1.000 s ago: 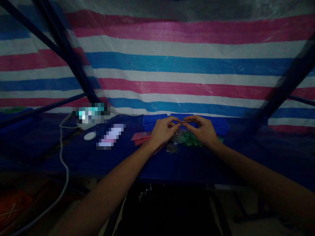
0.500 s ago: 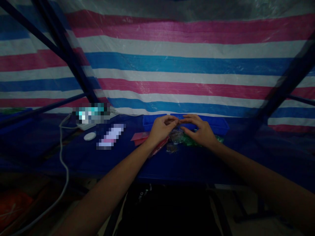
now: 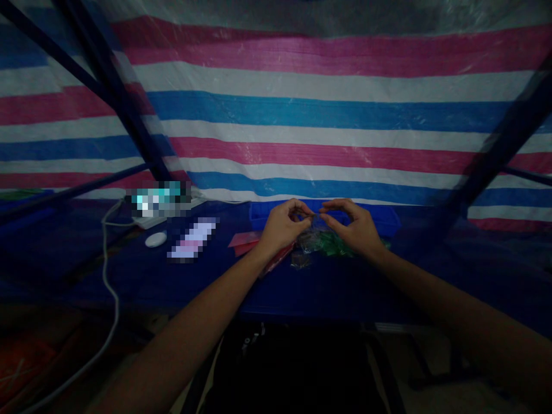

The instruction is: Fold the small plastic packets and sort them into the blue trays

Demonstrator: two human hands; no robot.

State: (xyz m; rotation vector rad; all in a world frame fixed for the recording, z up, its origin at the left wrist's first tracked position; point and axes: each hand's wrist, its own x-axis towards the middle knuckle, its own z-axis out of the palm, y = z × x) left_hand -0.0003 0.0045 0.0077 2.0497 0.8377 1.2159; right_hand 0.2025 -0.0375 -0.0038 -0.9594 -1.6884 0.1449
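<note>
My left hand (image 3: pixel 282 227) and my right hand (image 3: pixel 353 227) meet fingertip to fingertip above a dark blue table (image 3: pixel 215 282). Each hand pinches thumb against forefinger, with something tiny between them that I cannot make out in the dim light. Right under the hands lie small clear plastic bags (image 3: pixel 308 244), green pieces (image 3: pixel 334 247) and a red packet (image 3: pixel 245 241). Behind the hands stand low blue trays (image 3: pixel 267 213).
A striped pink, white and blue tarp (image 3: pixel 302 115) hangs behind the table. At the left lie a small white oval object (image 3: pixel 156 239), a power strip and a white cable (image 3: pixel 110 299) running off the table's edge. Dark frame poles (image 3: pixel 112 86) cross at both sides.
The right hand's fingers, stretched flatter half a second ago, have curled into a pinch again. Both hands have stayed in the same spot over the bags.
</note>
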